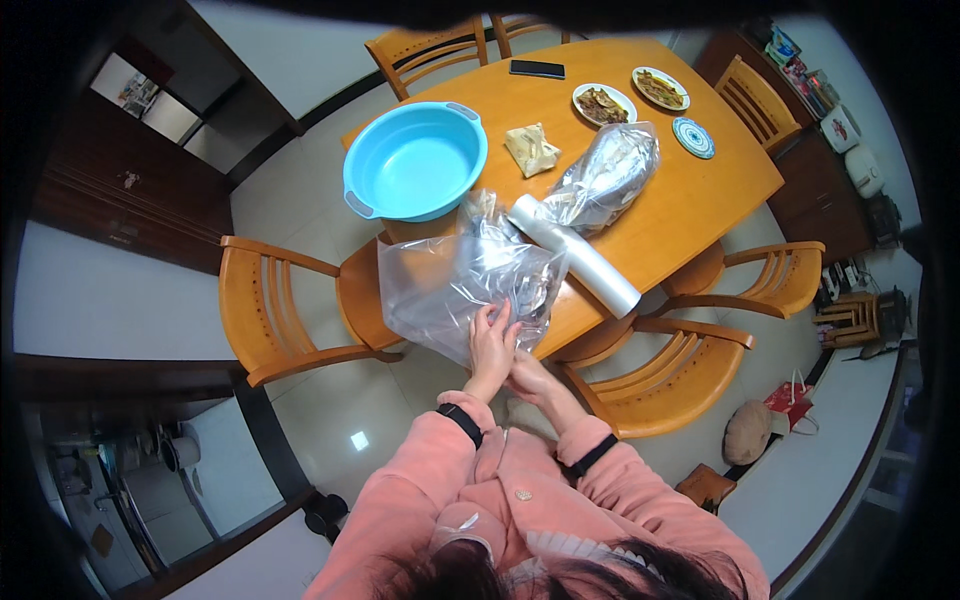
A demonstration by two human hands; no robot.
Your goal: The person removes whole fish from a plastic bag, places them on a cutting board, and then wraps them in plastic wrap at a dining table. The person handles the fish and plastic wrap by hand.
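Observation:
A clear plastic bag (435,300) spreads over the near corner of the wooden table, with dark contents showing through its right part. My left hand (491,341) lies against the bag's near side, fingers spread. Just right of it and lower, my right hand (531,375) is at the bag's near edge; its fingers are partly hidden, so its hold cannot be told. A roll of clear plastic bags (589,266) lies slantwise to the right. Beyond the roll rests a filled clear plastic bag (611,176). Another clear bundle (486,217) sits behind the spread bag.
A blue plastic basin (412,161) stands at the table's left edge. Farther back are a crumpled wrapped packet (532,150), a phone (537,70), two plates of food (604,105) (660,88) and a patterned round dish (693,138). Wooden chairs (300,307) surround the table (675,202).

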